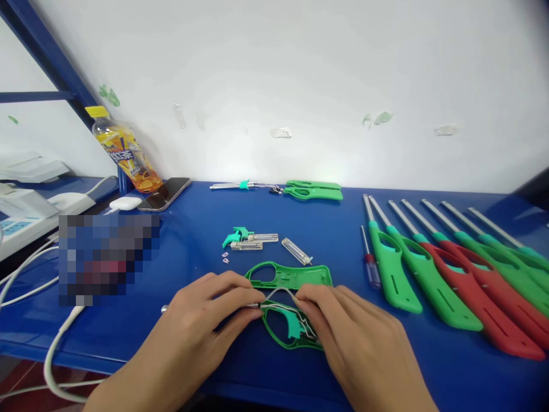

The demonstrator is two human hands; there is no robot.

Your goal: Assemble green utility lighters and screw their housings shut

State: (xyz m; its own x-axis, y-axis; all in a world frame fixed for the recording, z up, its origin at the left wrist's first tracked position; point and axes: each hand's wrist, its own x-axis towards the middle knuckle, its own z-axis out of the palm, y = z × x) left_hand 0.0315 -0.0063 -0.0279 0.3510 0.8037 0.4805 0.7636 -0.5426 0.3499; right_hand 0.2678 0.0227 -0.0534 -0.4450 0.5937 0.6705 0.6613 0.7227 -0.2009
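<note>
An opened green lighter shell half (286, 329) with a teal trigger and thin white and black wires lies on the blue table near the front edge. My left hand (210, 312) pinches the metal tube end and wires at its left. My right hand (343, 326) presses fingertips on the wires and shell at its right. The other green shell half (291, 276) lies just behind, touching neither hand.
Small clear fuel cells and a teal trigger (251, 239) lie mid-table. A partly assembled lighter (295, 190) rests by the wall. Several finished green and red long lighters (450, 269) and a small screwdriver (369, 262) lie at the right. A bottle (124, 150), phone (165, 193) and white cables (55, 349) sit left.
</note>
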